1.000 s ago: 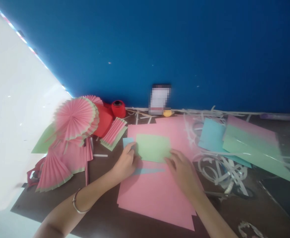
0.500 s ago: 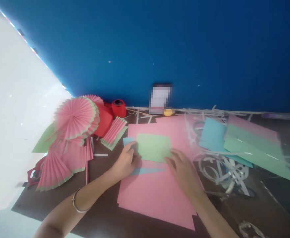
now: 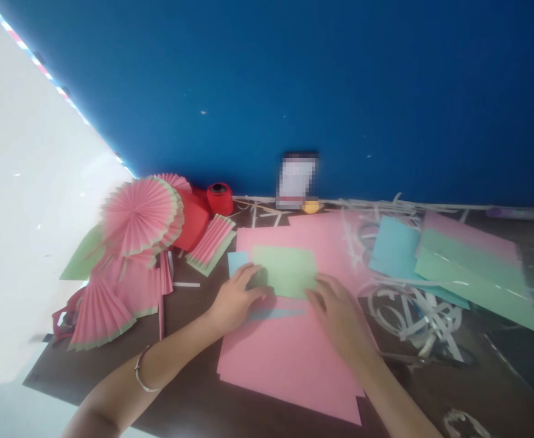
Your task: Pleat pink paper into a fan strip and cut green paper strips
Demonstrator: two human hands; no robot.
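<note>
A small light green paper sheet (image 3: 287, 267) lies across a pink paper sheet (image 3: 289, 359) in front of me. My left hand (image 3: 234, 301) is at the green sheet's left edge, its thumb and fingers apart over the paper. At the lower right corner, my right hand (image 3: 333, 304) has its thumb and bent fingers closed on that sheet. Blue paper (image 3: 238, 263) shows beside the left hand, and a pointed blue piece (image 3: 278, 313) pokes out below the green one. What lies under the green sheet is hidden.
Pleated pink-and-green paper fans (image 3: 134, 216) and a red tape dispenser (image 3: 220, 198) stand at the left. White paper strips (image 3: 422, 316) lie tangled at right, near blue paper (image 3: 392, 246) and green sheets (image 3: 477, 280). A blue wall (image 3: 267, 91) rises behind the table.
My left hand has shifted right over the green sheet's left edge, and its fingers have spread. My right hand stays at the right corner.
</note>
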